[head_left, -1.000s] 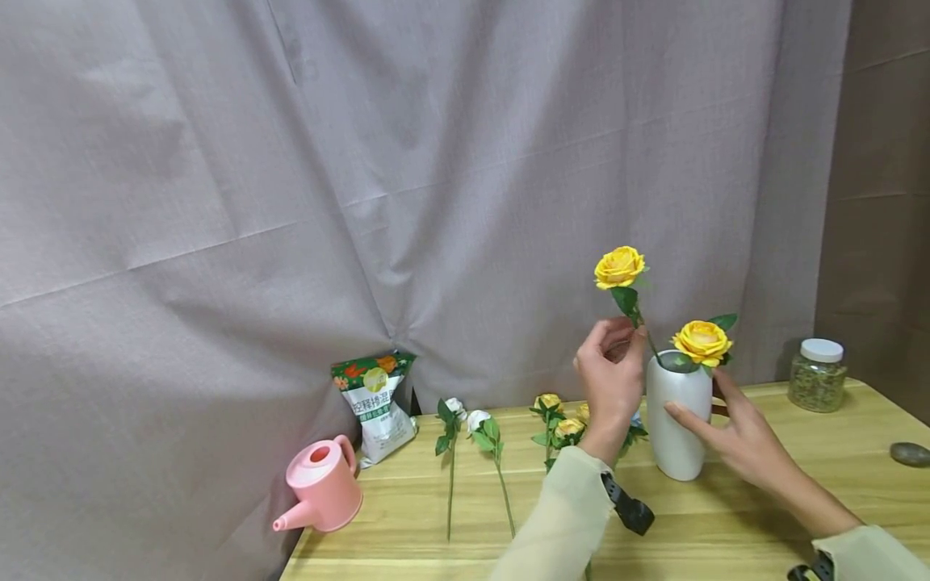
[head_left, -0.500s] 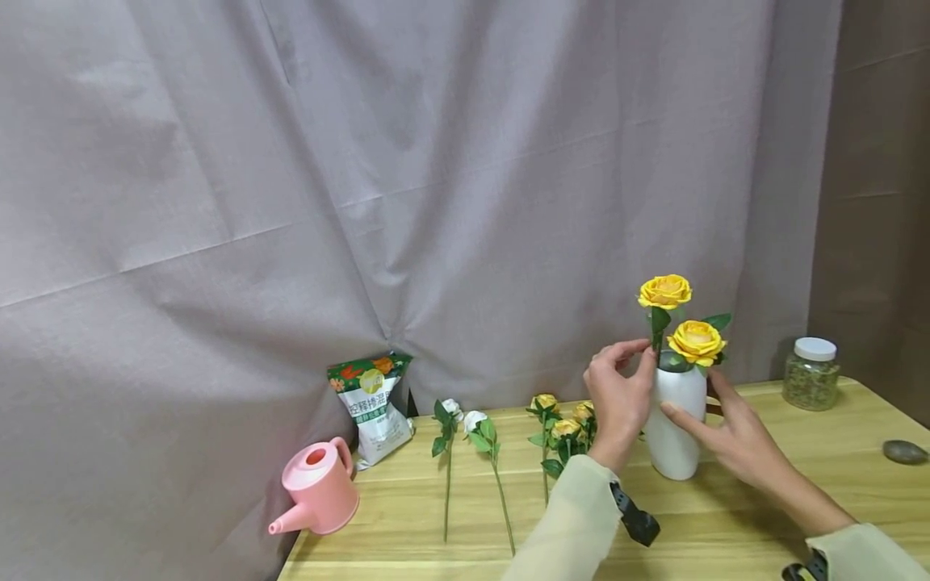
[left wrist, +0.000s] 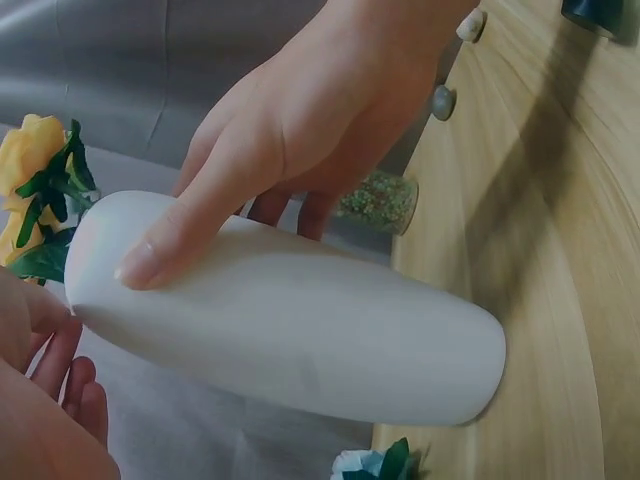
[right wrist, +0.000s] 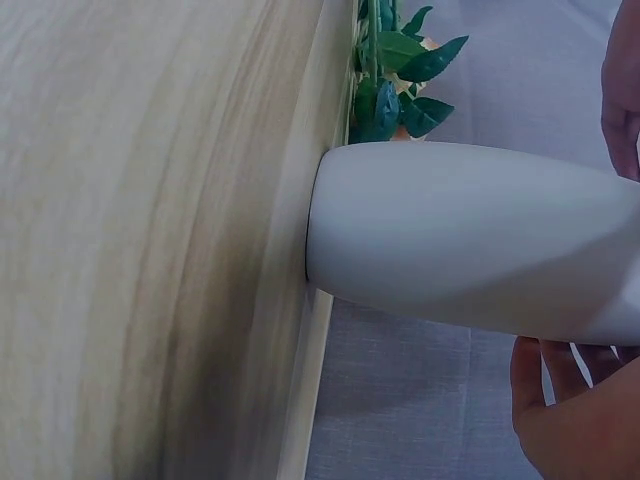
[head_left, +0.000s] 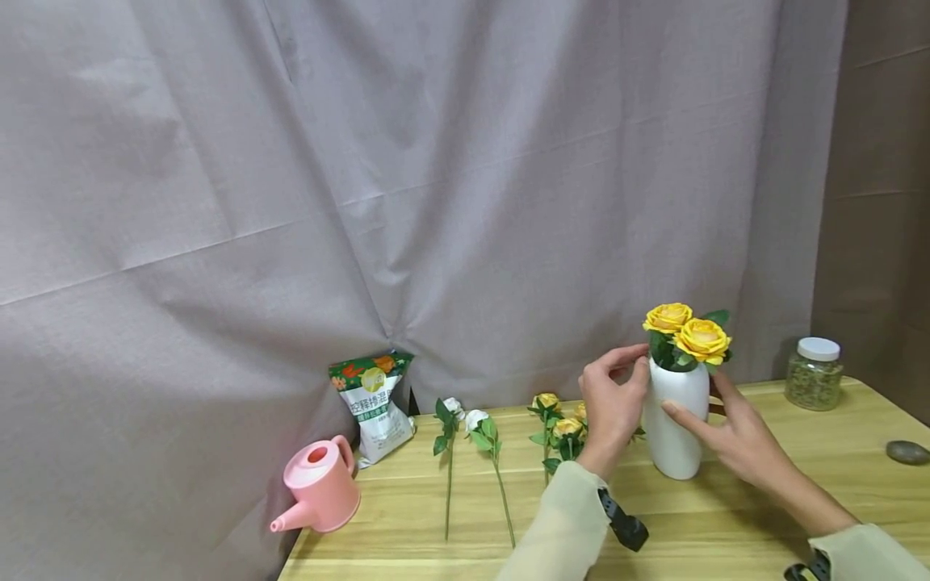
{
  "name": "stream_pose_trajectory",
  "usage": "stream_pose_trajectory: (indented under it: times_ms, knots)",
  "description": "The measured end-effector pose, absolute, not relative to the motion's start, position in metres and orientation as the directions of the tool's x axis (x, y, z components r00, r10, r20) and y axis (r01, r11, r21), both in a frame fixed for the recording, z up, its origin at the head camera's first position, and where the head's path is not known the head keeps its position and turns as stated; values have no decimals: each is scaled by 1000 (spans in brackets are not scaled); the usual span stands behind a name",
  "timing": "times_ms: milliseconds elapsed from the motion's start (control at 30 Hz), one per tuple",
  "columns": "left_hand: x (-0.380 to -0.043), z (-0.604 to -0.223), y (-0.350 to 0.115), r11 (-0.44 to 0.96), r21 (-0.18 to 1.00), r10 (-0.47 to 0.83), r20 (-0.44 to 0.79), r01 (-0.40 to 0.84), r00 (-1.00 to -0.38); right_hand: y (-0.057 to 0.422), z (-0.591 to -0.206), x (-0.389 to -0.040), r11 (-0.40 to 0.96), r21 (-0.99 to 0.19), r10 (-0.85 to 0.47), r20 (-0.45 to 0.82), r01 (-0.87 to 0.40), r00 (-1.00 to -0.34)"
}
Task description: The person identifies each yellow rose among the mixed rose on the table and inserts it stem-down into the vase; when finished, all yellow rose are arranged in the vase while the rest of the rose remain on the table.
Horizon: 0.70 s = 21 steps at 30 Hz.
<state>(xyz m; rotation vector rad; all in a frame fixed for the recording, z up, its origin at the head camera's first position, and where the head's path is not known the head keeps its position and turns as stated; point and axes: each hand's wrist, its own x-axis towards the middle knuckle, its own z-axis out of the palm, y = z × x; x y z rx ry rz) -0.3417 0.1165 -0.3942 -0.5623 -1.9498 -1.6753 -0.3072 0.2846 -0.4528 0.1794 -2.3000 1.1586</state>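
Observation:
The white vase (head_left: pixel 672 436) stands upright on the wooden table, two yellow roses in its mouth. One rose (head_left: pixel 666 316) sits at the left of the rim, beside the other rose (head_left: pixel 701 340) at the right. My right hand (head_left: pixel 741 440) grips the vase from the right, thumb on its front and fingers behind. In the left wrist view, that right hand (left wrist: pixel 290 140) holds the upper body of the vase (left wrist: pixel 320 330). My left hand (head_left: pixel 613 403) is at the left of the rim, fingertips touching or very near it, fingers loosely bent. The stems inside the vase are hidden.
Two white roses (head_left: pixel 475 420) and several yellow roses (head_left: pixel 567 428) lie left of the vase, partly behind my left arm. A pink watering can (head_left: pixel 323 488) and a fertilizer bag (head_left: pixel 378 411) stand farther left. A lidded jar (head_left: pixel 814 375) and a dark stone (head_left: pixel 907 452) are right.
The left rose has moved right and down into the vase, until its bloom sits near the rim beside the other. My left hand has let go of its stem. The right hand stays on the vase.

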Motion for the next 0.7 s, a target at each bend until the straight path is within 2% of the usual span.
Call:
stream_pose_trajectory:
  times_ms: [167, 267, 367, 500, 700]
  knots:
    - [-340, -401, 99, 121, 768, 35, 630, 629, -775, 286, -453, -306, 616, -712, 132, 516, -338, -846]
    - [-342, -410, 79, 118, 740, 71, 659, 662, -749, 285, -453, -305, 616, -715, 131, 507, -331, -852]
    - [-346, -420, 56, 128, 738, 84, 658, 663, -748, 284, -453, -305, 617, -715, 132, 507, -330, -852]
    - [-354, -433, 23, 206, 776, 59, 598, 596, -799, 284, -452, -305, 613, -714, 130, 514, -339, -848]
    - [-362, -462, -18, 327, 859, -67, 437, 394, -897, 284, -453, -306, 605, -716, 125, 517, -348, -847]
